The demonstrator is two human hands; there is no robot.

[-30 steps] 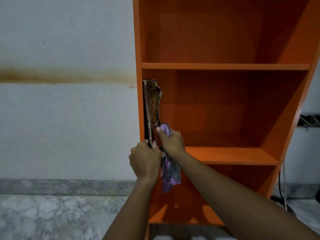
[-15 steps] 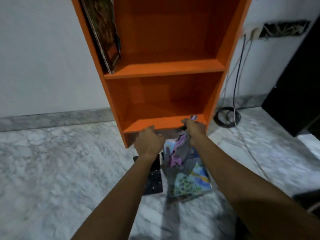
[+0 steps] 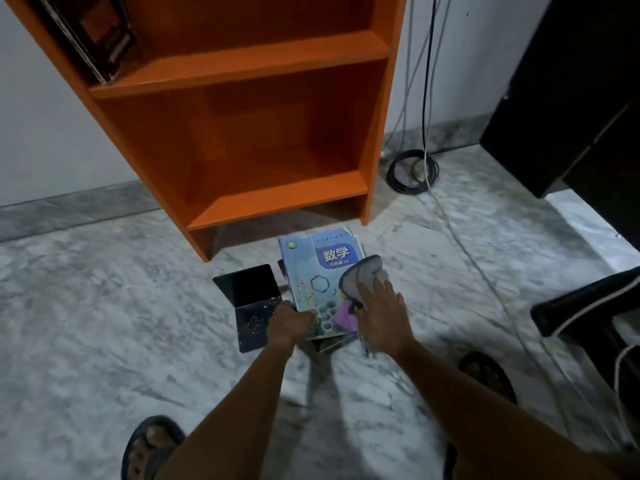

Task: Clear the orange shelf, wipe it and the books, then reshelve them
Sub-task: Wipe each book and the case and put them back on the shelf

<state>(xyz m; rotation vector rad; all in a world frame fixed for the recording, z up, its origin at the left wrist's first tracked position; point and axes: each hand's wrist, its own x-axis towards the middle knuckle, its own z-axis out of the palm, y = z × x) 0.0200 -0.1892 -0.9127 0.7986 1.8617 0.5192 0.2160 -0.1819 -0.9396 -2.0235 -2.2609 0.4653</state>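
Glossy blue textbook [image 3: 318, 271] laid over other books [image 3: 335, 342] on veined marble floor [image 3: 104, 323] before orange shelf [image 3: 242, 64], near corner gripped by left hand [image 3: 291, 322], crumpled grey-purple cloth [image 3: 360, 276] pressed on cover by flat-fingered right hand [image 3: 381, 308]

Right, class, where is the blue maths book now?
Centre of the head view: the blue maths book tops a pile on the marble floor, just before the orange shelf, right of the dark case.

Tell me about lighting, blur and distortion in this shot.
Head view: dim light; wide-angle distortion makes the orange shelf lean; the title on the blue book is sharp; soft arm shadows fall on the marble floor.
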